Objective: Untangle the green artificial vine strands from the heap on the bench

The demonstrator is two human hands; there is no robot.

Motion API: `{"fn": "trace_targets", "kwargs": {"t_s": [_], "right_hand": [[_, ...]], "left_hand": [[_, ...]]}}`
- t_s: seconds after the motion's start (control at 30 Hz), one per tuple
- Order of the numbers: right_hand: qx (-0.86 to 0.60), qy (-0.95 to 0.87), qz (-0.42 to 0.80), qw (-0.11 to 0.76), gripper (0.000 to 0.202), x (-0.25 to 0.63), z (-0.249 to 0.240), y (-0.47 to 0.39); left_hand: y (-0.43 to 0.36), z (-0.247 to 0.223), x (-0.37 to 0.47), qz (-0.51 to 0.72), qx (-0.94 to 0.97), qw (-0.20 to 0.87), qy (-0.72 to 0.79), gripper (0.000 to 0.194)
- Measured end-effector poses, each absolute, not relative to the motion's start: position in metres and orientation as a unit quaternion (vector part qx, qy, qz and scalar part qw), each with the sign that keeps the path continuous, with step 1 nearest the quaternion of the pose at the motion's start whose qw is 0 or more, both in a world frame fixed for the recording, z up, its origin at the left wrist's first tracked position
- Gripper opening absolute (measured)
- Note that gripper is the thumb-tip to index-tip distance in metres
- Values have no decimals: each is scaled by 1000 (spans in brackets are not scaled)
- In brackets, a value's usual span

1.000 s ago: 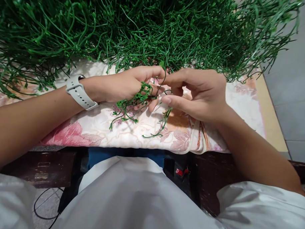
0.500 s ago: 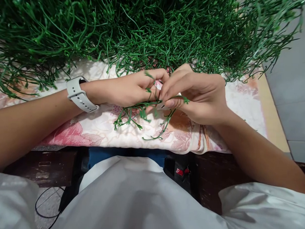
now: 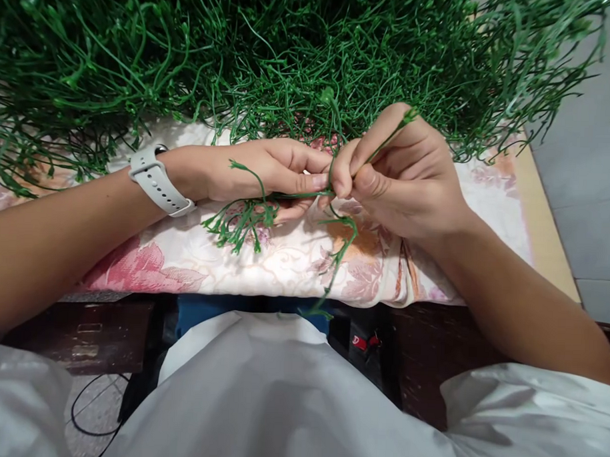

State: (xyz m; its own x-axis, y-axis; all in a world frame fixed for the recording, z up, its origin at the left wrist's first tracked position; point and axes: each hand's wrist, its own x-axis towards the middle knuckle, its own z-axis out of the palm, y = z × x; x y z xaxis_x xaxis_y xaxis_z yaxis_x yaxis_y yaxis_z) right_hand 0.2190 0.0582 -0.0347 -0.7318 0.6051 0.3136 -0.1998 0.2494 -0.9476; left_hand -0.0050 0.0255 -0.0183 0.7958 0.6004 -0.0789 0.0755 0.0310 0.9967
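Here we are near the middle of the surface's front edge, our left hand (image 3: 277, 171) pinching a wiry green sprig (image 3: 242, 221) between thumb and fingers, its forked tips fanning out above the smooth floral cloth (image 3: 148, 270). Our right hand (image 3: 407, 175) nips a slim, straight stem (image 3: 388, 137), knobbly end poking up, while a curly strand (image 3: 340, 252) droops past that front edge. Beyond, toward the far edge, we've a tangled, glossy heap of greenery (image 3: 271, 61).

Apparently a home: floral cloth (image 3: 278, 271), grey tiles (image 3: 597, 242).
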Motion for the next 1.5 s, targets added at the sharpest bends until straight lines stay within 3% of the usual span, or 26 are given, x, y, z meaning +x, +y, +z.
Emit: {"fn": "trace_targets", "kwargs": {"t_s": [0.3,0.43,0.53,0.7,0.8,0.97,1.03,1.1,1.23,1.33,1.5], "right_hand": [[-27,-731,644,224,16,223,-12,46],[10,-717,667,202,17,227,-11,51],[-1,-707,654,270,24,232,-11,60],[-152,-706,513,464,41,234,-6,72],[-230,-679,470,514,28,235,-7,80],[-275,-719,326,548,36,242,-15,86],[-260,-744,300,537,22,243,-13,78],[-236,-791,321,465,11,241,-10,66],[-188,-865,342,315,23,233,-12,48],[-184,-865,337,322,32,228,-20,48],[-156,-848,360,355,11,226,-22,47]], "left_hand": [[23,-7,1,74,706,663,236,39],[24,-2,-1,14,743,638,202,42],[23,1,-3,-2,752,625,209,41],[21,-2,-3,58,746,615,250,38],[23,-5,-3,73,748,612,247,41],[25,-7,-3,98,743,609,259,42],[25,-7,-2,109,740,605,272,41],[25,-7,-1,118,741,594,290,39],[24,-9,-1,119,752,571,306,42],[23,-10,0,115,752,566,318,45],[24,-11,2,160,741,576,305,40]]}}
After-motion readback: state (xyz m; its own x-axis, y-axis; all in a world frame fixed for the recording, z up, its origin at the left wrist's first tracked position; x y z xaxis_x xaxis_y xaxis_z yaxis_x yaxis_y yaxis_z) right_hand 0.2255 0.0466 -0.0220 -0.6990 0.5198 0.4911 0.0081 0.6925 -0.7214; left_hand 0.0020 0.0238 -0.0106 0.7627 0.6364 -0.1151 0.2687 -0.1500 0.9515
